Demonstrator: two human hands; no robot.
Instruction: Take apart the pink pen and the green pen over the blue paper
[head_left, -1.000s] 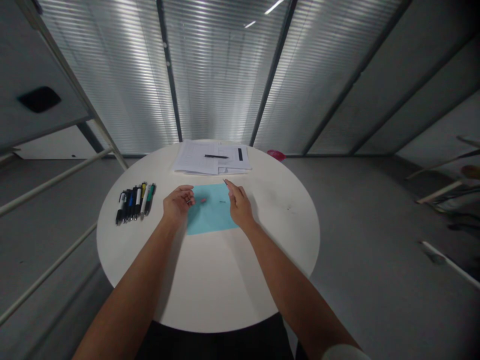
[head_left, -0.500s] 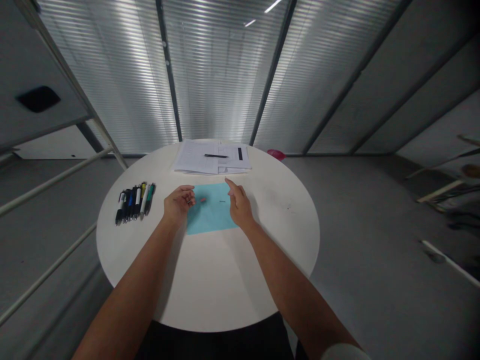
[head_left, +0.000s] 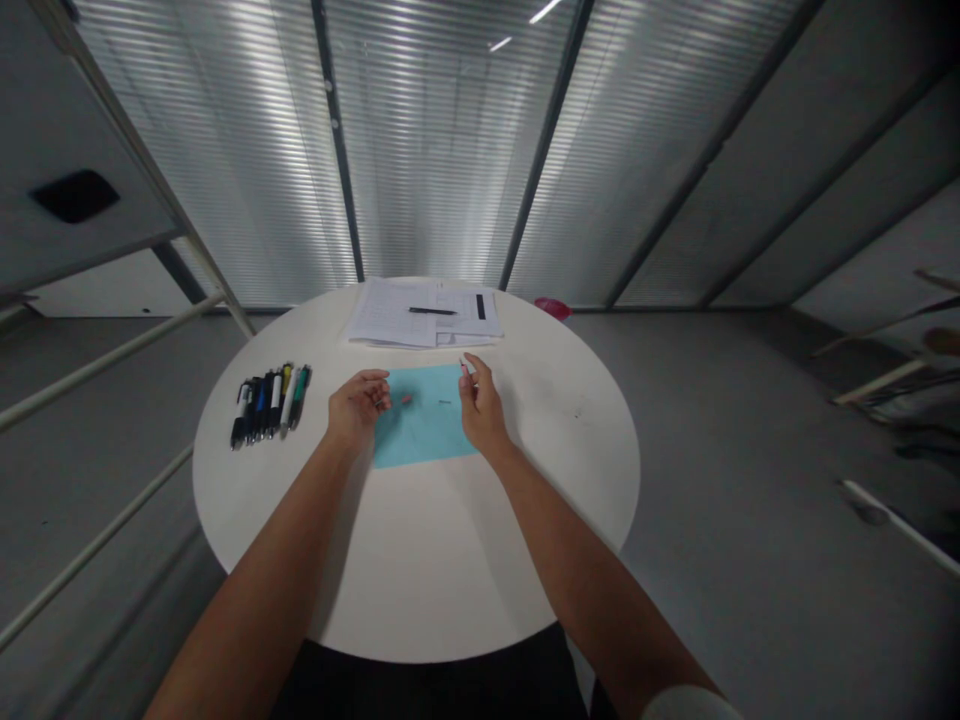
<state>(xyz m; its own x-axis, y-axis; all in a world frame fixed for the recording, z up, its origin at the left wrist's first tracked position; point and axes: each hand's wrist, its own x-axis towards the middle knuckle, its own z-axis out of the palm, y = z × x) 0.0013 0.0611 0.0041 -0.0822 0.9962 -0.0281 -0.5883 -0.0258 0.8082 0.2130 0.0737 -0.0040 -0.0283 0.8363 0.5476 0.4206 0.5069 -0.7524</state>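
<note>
A pale blue paper sheet (head_left: 424, 430) lies flat on the white round table (head_left: 427, 570). My left hand (head_left: 358, 405) sits at the sheet's left edge, fingers loosely curled and holding nothing. Just beyond those fingertips is a small pink piece (head_left: 406, 399) on the sheet. My right hand (head_left: 480, 402) is raised at the sheet's right edge, its fingertips pinching a tiny pinkish object (head_left: 464, 367). The object is too small to identify. A small dark mark (head_left: 445, 402) shows on the sheet between my hands.
Several pens (head_left: 270, 405) lie side by side on the table's left. A stack of printed papers (head_left: 420, 314) with a black pen (head_left: 433, 311) on top lies at the far edge. A pink object (head_left: 553, 309) sits beyond the rim. Grey floor surrounds the table, with a metal railing (head_left: 112, 370) at left.
My right hand's fingers have drawn together from an extended point into a pinch, and the hand has shifted slightly right. My left hand has barely moved.
</note>
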